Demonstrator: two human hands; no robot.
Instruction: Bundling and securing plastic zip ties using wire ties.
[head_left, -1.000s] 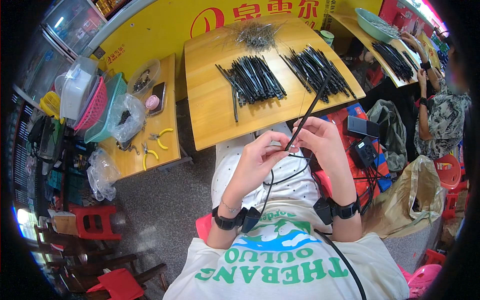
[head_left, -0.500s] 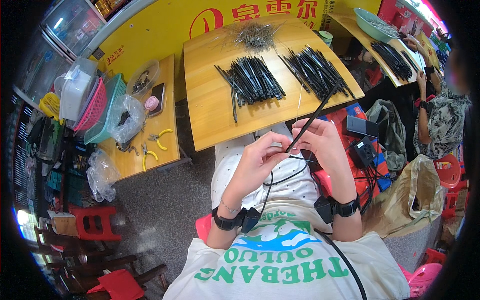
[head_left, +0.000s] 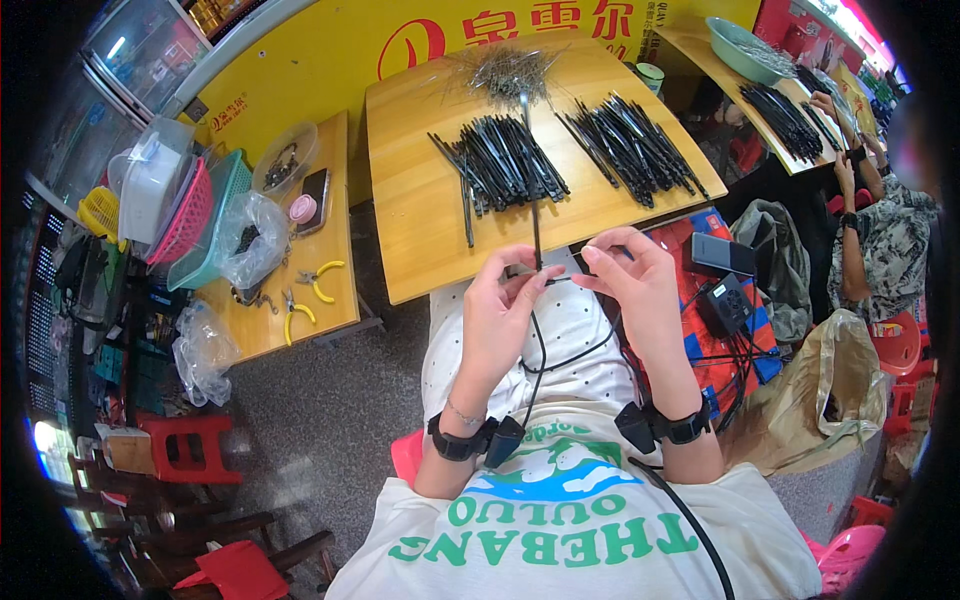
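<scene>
A long, thin black strip (head_left: 537, 225) stands nearly upright above my lap, its upper part overlapping the piles on the table. My left hand (head_left: 503, 300) pinches its lower end between thumb and fingers. Just to the right, my right hand (head_left: 630, 275) has its fingers bent and its thumb and forefinger close together near the strip's lower end. Whatever lies in that pinch is too small to make out. Two piles of similar strips, a left pile (head_left: 490, 165) and a right pile (head_left: 640, 150), lie on the wooden table (head_left: 410, 225). Behind them sits a heap of thin metal wires (head_left: 490, 72).
On a side table (head_left: 335, 270) at left are yellow-handled pliers (head_left: 300, 318), a phone (head_left: 312, 200), a plastic bag (head_left: 252, 240) and stacked baskets (head_left: 185, 215). Black cables hang near my lap. A power bank (head_left: 722, 253) lies at right; beyond, another person (head_left: 890, 230) works over strips.
The strip has swung from slanting up to the right to nearly upright. My hands have moved slightly apart, the left one a little leftward. The thin wire beside the strip no longer shows.
</scene>
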